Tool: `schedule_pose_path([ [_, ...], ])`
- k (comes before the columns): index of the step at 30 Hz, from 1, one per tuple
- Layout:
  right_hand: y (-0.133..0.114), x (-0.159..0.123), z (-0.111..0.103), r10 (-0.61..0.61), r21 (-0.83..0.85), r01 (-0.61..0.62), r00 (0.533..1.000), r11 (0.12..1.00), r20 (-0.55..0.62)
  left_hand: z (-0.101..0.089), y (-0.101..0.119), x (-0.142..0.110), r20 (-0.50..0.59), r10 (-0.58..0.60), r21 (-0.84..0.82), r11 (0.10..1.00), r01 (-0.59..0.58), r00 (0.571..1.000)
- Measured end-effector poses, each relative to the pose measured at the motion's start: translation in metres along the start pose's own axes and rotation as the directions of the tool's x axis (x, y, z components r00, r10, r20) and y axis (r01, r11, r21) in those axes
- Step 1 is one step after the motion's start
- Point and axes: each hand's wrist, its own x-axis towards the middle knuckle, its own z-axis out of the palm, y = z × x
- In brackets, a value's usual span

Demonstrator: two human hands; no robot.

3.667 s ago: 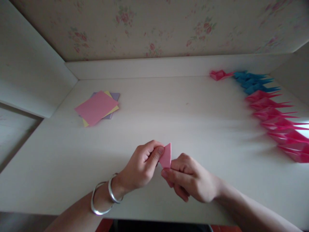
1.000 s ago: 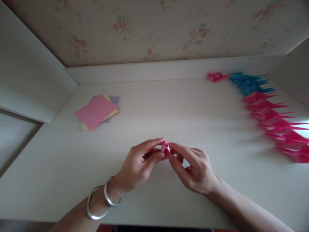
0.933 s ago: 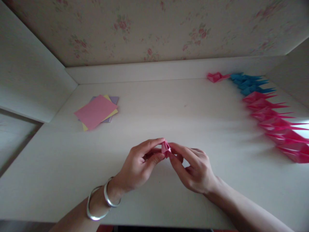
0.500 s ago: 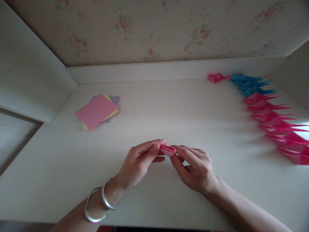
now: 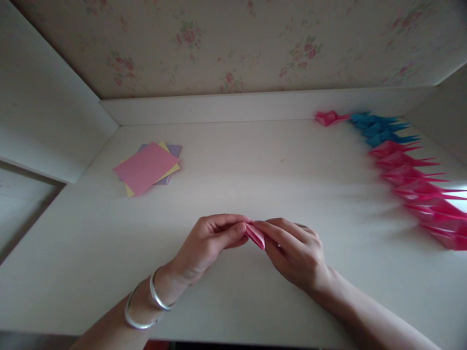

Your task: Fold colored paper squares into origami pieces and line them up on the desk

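Note:
Between my two hands is a small folded piece of pink paper, its layered edge turned down toward the right. My left hand pinches its left end between thumb and fingers, with two silver bangles on the wrist. From the right, my right hand has its fingers closed against the top and right side of the paper. The fingers cover part of the folds. Both hands are over the near middle of the white table.
Toward the left lies a stack of pink, yellow and purple paper sheets. Along the right side stand several pink folded paper figures and blue ones, with a single pink figure at the back. A floral wall rises behind.
The folded paper has turned, its free end now pointing down toward me. My right fingers have shifted left over its top, and my left fingers have closed up more.

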Motion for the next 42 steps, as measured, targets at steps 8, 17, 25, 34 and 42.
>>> schedule_pose_path([
  [8, 0.002, -0.003, 0.004, 0.025, -0.033, -0.025, 1.0, 0.999, -0.018, 0.006, -0.002, -0.001, 0.008, 0.04, 0.102, 0.994, -0.041, 0.999],
  [17, -0.001, -0.002, 0.005, 0.003, -0.037, -0.006, 0.998, 0.999, -0.059, 0.009, -0.007, -0.002, 0.008, 0.044, -0.001, 0.999, -0.044, 0.999],
  [25, -0.004, -0.002, 0.007, 0.0, -0.014, 0.0, 0.998, 1.0, -0.069, 0.009, -0.008, -0.001, -0.044, 0.042, 0.023, 0.999, -0.041, 0.998],
  [34, -0.009, 0.007, -0.004, 0.206, 0.386, -0.28, 0.953, 0.879, 0.223, 0.003, 0.0, 0.001, -0.07, 0.076, 0.197, 0.979, -0.061, 0.995],
  [42, -0.01, 0.007, -0.001, 0.347, 0.392, -0.42, 0.905, 0.818, 0.246, 0.002, -0.002, 0.002, -0.141, 0.106, 0.231, 0.97, -0.071, 0.984],
])
